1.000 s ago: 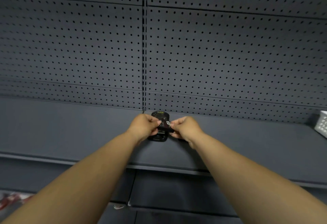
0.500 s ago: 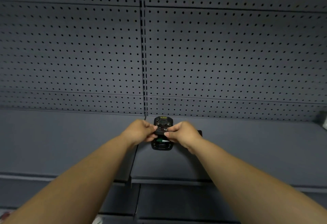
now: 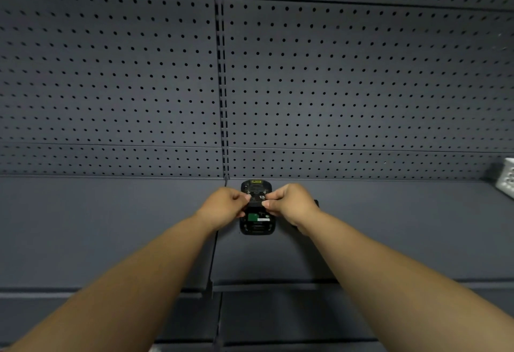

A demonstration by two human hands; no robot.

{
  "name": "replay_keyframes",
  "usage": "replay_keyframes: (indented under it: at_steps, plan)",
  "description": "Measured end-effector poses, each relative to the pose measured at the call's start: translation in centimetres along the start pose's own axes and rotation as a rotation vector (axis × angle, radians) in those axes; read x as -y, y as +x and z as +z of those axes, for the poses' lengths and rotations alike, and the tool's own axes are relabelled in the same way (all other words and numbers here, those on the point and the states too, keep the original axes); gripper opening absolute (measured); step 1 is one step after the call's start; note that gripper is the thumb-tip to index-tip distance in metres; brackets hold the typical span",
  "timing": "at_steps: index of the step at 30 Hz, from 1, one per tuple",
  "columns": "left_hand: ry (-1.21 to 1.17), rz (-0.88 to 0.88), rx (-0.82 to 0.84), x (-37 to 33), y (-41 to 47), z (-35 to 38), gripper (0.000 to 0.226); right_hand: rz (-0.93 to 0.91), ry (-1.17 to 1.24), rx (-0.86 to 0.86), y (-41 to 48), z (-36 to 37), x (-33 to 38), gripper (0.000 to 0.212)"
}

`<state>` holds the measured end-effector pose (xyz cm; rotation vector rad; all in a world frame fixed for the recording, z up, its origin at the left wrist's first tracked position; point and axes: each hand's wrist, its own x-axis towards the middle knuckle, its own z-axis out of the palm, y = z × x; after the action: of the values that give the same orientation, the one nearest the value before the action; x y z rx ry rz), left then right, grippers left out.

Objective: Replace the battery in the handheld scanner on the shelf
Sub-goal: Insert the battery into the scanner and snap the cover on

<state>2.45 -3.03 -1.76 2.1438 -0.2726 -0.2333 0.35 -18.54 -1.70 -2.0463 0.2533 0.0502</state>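
A black handheld scanner (image 3: 257,226) lies face down on the dark grey shelf (image 3: 111,226), close to the pegboard back. Its battery bay is uncovered, showing a green patch and a white label. A small black battery (image 3: 256,200) with a white label sits over the upper half of the bay. My left hand (image 3: 222,208) pinches the battery's left edge and my right hand (image 3: 290,204) pinches its right edge. Whether the battery is seated or raised I cannot tell. A dark object peeks out behind my right hand (image 3: 316,203).
A white perforated basket (image 3: 507,177) stands at the shelf's far right. The grey pegboard wall (image 3: 333,73) rises just behind the scanner. The shelf's front edge (image 3: 278,286) runs below my forearms, with a lower shelf beneath it.
Both hands have stayed on the scanner. The lower part of the battery bay with the green patch came into sight between my hands, and the fingertips closed in on the battery.
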Motion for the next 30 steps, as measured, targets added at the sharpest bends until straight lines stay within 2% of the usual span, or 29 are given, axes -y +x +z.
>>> replay_keyframes:
  at_steps: [2,5,8,13,19,24,30]
  plan:
    - [0.074,0.038,-0.017,0.1,-0.1,0.0,0.033,-0.004,-0.002,-0.002,-0.1,0.2,-0.1,0.031]
    - [0.063,0.031,-0.016,0.2,-0.2,0.0,0.033,-0.027,-0.012,0.001,-0.4,0.3,-0.2,0.032]
    - [0.079,0.021,0.014,0.4,-0.3,0.3,0.039,-0.077,-0.11,-0.031,-0.9,0.3,-0.4,0.035]
    - [0.336,0.082,0.049,1.0,-0.6,0.7,0.044,-0.155,-0.285,-0.044,-1.5,0.5,-0.5,0.036]
    - [0.515,0.149,0.092,0.9,-0.7,0.6,0.041,-0.211,-0.442,-0.047,-1.8,0.6,-0.7,0.039]
    - [0.548,0.174,0.111,1.1,-0.4,0.4,0.036,-0.191,-0.39,-0.069,-1.9,0.5,-1.0,0.04]
    - [0.457,0.174,0.089,1.4,-0.3,0.3,0.033,-0.116,-0.277,-0.032,-1.5,0.3,-1.1,0.032]
